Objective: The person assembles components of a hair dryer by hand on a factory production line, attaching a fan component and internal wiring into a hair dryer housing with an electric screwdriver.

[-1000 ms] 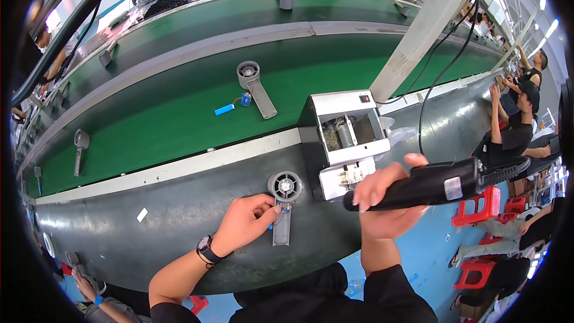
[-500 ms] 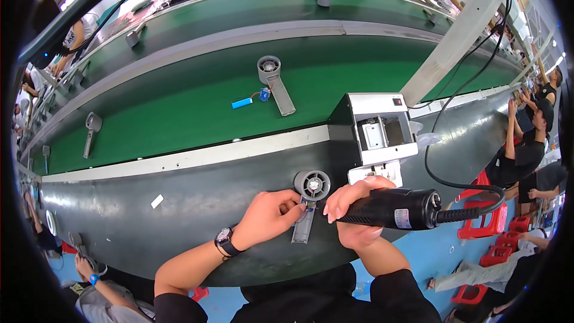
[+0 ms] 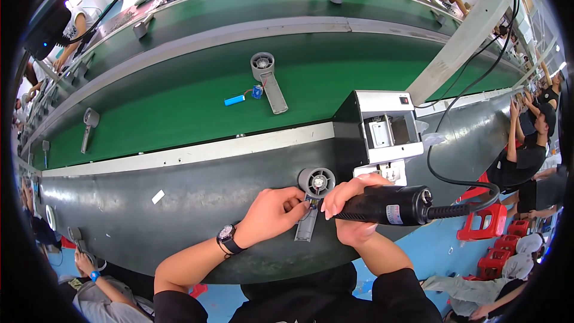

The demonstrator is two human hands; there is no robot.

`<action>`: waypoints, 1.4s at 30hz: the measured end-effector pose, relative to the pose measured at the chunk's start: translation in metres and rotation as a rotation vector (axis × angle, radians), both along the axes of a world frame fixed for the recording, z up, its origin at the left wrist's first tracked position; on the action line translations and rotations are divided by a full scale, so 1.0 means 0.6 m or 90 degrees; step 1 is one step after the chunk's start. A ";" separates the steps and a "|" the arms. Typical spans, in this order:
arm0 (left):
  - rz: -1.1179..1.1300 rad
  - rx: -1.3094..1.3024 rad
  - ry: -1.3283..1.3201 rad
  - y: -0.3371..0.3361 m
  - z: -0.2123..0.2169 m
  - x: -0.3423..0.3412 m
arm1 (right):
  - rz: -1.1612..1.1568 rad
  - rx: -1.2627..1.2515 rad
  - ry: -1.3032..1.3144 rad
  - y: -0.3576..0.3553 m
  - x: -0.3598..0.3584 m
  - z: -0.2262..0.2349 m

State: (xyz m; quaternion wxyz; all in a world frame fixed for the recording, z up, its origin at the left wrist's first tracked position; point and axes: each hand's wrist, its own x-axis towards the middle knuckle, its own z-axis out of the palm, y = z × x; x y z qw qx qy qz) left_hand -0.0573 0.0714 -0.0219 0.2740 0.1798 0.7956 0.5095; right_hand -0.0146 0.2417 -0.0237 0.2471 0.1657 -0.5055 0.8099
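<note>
A grey handheld fan (image 3: 306, 229) with its handle shell open lies on the dark bench in front of me, its round fan head pointing away. At the top of the handle sits a small circuit board (image 3: 313, 203), partly covered by fingers. My left hand (image 3: 274, 212) pinches at the board's left edge with thumb and forefinger. My right hand (image 3: 353, 208) is wrapped round a black corded electric screwdriver (image 3: 394, 205), held almost level, its front end toward the board. The driver's tip is hard to make out.
Behind my right hand stands a black-and-white machine (image 3: 385, 127). A green conveyor belt (image 3: 179, 107) carries another open fan (image 3: 275, 93) with a blue battery (image 3: 235, 100) on wires. A black cable (image 3: 442, 173) loops at the right. A white paper slip (image 3: 158, 197) lies left.
The open fan and battery on the belt have shifted left. My view has swung slightly. Both hands keep nearly the same hold at the fan, with the screwdriver still in the right.
</note>
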 end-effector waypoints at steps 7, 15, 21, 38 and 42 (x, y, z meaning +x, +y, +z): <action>-0.005 -0.014 0.005 0.017 -0.012 -0.006 | 0.002 0.013 0.018 0.017 -0.008 -0.023; -0.001 -0.039 -0.004 0.028 -0.025 -0.012 | 0.002 0.020 0.092 0.023 -0.021 -0.055; -0.001 -0.045 0.015 0.037 -0.035 -0.017 | 0.012 0.025 0.127 0.030 -0.031 -0.073; 0.163 -0.023 0.287 -0.008 -0.036 -0.146 | -0.018 -0.157 0.056 0.121 -0.028 -0.078; 0.366 -0.142 0.408 -0.132 -0.046 -0.265 | 0.035 -0.172 0.021 0.110 -0.030 -0.077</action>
